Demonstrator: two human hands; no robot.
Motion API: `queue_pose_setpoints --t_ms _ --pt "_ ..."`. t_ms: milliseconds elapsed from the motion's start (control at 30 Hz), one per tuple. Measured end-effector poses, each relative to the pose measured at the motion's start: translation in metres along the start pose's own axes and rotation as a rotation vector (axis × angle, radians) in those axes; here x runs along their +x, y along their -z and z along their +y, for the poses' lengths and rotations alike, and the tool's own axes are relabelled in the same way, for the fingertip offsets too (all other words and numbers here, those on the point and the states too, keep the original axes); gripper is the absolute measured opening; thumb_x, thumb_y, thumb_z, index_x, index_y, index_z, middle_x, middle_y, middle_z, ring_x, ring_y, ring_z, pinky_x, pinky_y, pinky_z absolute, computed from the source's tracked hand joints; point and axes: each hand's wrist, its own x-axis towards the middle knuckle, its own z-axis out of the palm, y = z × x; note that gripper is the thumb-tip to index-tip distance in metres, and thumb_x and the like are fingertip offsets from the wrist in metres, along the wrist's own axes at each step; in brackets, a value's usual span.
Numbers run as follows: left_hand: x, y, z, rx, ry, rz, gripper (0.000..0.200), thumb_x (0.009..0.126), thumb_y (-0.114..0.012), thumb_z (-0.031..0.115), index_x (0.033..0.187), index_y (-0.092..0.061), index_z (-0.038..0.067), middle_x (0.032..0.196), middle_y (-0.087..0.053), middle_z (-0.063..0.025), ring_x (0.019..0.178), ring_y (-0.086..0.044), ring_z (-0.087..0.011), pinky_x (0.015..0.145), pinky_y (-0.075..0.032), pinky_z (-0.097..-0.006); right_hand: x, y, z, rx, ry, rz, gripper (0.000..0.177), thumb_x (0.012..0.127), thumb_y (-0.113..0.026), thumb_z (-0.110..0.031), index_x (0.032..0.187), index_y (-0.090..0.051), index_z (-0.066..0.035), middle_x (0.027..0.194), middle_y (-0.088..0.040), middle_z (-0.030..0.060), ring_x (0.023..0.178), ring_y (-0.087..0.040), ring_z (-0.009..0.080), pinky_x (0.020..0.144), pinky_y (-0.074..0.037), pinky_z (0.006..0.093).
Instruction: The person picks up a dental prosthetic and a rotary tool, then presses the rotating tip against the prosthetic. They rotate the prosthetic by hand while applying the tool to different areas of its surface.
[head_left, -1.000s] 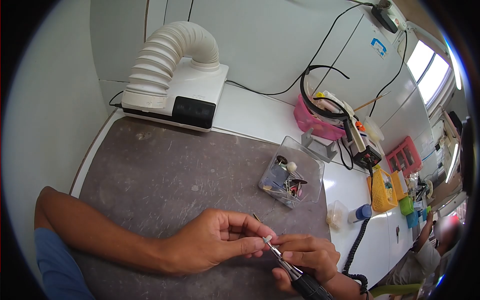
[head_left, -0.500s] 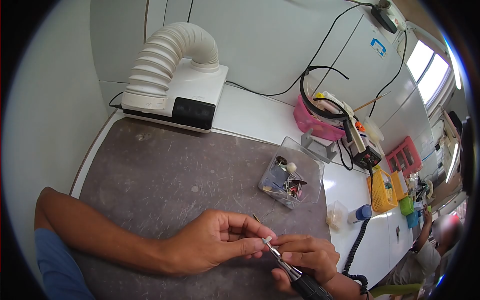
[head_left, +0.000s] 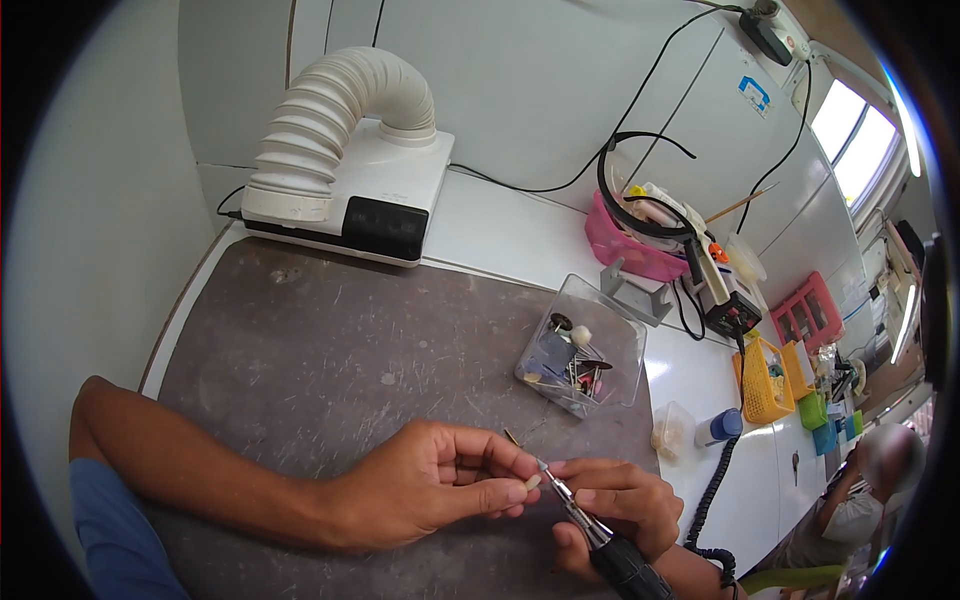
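Between thumb and fingertips, my left hand point(head_left: 465, 475) pinches a small pale piece point(head_left: 533, 482) above the dark mat. My right hand point(head_left: 630, 505) is wrapped round a rotary handpiece point(head_left: 600, 535) with a black grip and a silver nose. The small greenish tip of the handpiece points up and left, just above and to the right of the pale piece, with a narrow gap between them. A thin brass-coloured bit point(head_left: 513, 437) lies on the mat behind my left fingers.
A clear box point(head_left: 625, 365) of bits and discs stands on the mat point(head_left: 330, 350). Behind are a white extractor point(head_left: 390, 170) with a hose, a pink basket point(head_left: 625, 250) and a blue-capped jar point(head_left: 722, 428). Another person point(head_left: 850, 515) sits at the far right.
The handpiece tip has moved up, away from the pale piece it was touching. The pale piece is now lower and tilted differently in my left fingers. The other person's arm has shifted.
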Motion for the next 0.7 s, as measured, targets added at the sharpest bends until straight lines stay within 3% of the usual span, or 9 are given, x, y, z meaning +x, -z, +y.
queue_pose_setpoints --t_ms 400,700 --pt "0.000 0.000 0.002 0.012 0.011 -0.005 0.027 0.089 -0.060 0.006 0.114 -0.056 -0.004 0.105 -0.062 -0.0093 0.092 -0.060 -0.0105 0.087 -0.049 -0.0231 0.012 0.007 -0.008 0.030 0.008 -0.110 0.034 0.067 -0.080 -0.008 0.091 -0.057 -0.002 0.082 -0.067 0.0169 0.079 -0.070 0.0288 0.058 -0.057 0.0297" --pt "0.000 -0.001 0.003 0.028 0.000 -0.009 0.027 0.090 -0.060 0.006 0.115 -0.056 -0.004 0.105 -0.062 -0.0093 0.092 -0.060 -0.0099 0.087 -0.049 -0.0225 0.012 0.006 -0.007 0.038 -0.001 -0.079 0.034 0.067 -0.080 -0.006 0.091 -0.057 -0.002 0.083 -0.067 0.0170 0.079 -0.070 0.0284 0.058 -0.057 0.0298"
